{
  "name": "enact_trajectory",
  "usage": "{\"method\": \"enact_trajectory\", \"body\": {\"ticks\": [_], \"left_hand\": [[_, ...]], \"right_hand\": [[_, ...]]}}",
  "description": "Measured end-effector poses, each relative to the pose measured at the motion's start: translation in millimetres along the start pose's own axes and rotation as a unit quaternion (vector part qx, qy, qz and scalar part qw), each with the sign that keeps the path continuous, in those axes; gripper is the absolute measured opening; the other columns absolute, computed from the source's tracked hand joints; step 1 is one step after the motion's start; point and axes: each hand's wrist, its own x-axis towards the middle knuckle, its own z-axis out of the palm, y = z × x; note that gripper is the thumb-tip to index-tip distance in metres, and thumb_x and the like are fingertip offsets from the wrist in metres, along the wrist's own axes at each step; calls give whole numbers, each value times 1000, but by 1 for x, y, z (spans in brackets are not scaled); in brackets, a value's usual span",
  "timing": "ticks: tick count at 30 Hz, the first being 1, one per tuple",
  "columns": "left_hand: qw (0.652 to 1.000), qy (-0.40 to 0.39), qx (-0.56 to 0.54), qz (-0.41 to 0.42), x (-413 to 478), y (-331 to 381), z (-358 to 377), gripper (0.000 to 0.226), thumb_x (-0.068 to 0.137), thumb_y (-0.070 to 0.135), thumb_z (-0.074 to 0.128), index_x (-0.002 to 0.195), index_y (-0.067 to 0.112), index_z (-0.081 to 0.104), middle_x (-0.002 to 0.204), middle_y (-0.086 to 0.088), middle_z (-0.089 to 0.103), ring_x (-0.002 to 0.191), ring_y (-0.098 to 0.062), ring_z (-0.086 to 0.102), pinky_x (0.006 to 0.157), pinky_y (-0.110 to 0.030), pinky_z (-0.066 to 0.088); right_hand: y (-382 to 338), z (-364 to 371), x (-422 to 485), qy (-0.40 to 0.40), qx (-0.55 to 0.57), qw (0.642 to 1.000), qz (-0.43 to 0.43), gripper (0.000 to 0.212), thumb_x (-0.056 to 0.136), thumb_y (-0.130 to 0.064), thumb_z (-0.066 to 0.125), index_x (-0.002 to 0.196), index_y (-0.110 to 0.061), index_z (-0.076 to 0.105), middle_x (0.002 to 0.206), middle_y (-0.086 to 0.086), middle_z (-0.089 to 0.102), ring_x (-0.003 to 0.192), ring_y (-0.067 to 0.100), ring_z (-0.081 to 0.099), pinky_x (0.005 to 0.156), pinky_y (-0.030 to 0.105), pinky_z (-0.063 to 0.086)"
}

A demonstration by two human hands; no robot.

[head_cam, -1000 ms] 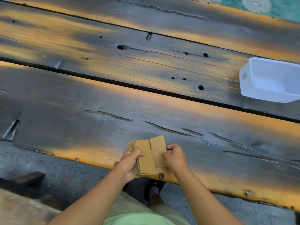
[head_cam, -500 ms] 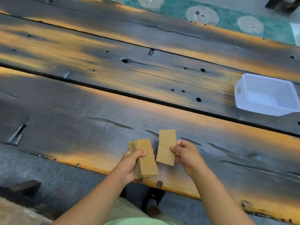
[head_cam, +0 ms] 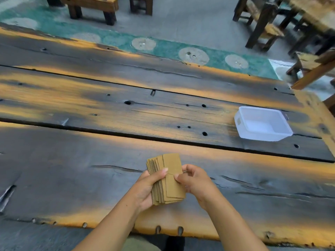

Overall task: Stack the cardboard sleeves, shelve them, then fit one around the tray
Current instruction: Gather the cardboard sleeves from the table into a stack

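A person's left hand [head_cam: 145,189] has its grip closed around a stack of flat cardboard sleeves [head_cam: 166,180], held above the near edge of the wooden table [head_cam: 72,178]. The right hand [head_cam: 194,180] pinches the top sleeve. A white plastic tray [head_cam: 243,131] sits well apart, toward the table's far right.

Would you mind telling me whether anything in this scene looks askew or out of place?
Only the stack of cardboard sleeves held in both hands: its edges are fanned and uneven, not squared. The white tray sits upright and empty.
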Motion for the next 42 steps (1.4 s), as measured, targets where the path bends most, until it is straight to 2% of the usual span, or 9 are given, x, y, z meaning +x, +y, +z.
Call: {"method": "enact_trajectory", "body": {"ticks": [4,9,13,16,20,23,29,36,42], "left_hand": [[999,-49,3,-17,-1,22,3,47,57,15,89,102,6,76,98,-27,78,82,-37,78,61,-48,63],[997,-51,52,-14,-8,47,2,48,71,15,80,117,4,67,96,-25,77,77,-33,77,62,-47,63],[997,10,70,21,-7,58,-5,14,89,-1,63,102,5,65,69,-16,75,59,-27,74,51,-43,61],[995,39,65,71,-2,69,-8,14,92,-2,57,93,8,65,67,-11,73,59,-24,73,54,-40,62],[986,45,51,149,-3,79,-9,16,84,1,65,99,6,66,73,-11,70,64,-22,69,57,-34,60],[980,59,66,179,-9,75,-6,40,69,12,71,107,0,66,82,-16,68,73,-29,67,67,-41,59],[979,44,70,186,-16,67,-9,34,62,17,81,95,17,76,86,-13,76,80,-28,74,73,-42,61],[986,-4,50,159,-25,62,-5,51,62,25,86,111,17,73,103,-14,77,96,-26,73,77,-36,60],[984,-25,136,109,-30,68,-5,95,48,58,93,129,19,62,119,-6,74,112,-22,67,90,-51,57]], "right_hand": [[-12,17,-10,36,-39,999,-13,25,90,-15,71,107,-7,56,86,11,56,83,23,61,77,43,53],[-25,34,-15,61,-80,995,-12,40,86,-29,76,115,-12,54,89,6,48,86,20,57,94,54,54],[-30,57,-14,110,-68,992,6,47,84,-37,76,119,-17,51,96,5,53,97,26,67,94,54,57],[-23,82,-17,120,124,984,41,41,90,-37,71,117,-10,56,105,11,69,95,26,72,82,49,63],[-9,116,-25,20,425,903,67,43,82,-33,73,116,-8,68,105,18,76,91,33,75,82,48,60],[-9,131,-25,40,488,870,57,46,77,-30,73,117,-9,69,103,17,78,94,33,72,91,48,55],[-17,130,-22,61,545,835,36,37,95,-15,60,129,-2,60,120,26,72,116,38,66,88,46,56],[-15,102,-16,13,524,851,-35,54,80,-9,65,133,-5,57,125,26,69,118,39,64,91,49,55],[-21,60,-8,62,318,937,-132,39,87,-4,68,124,-9,59,119,21,71,103,30,68,94,50,53]]}}
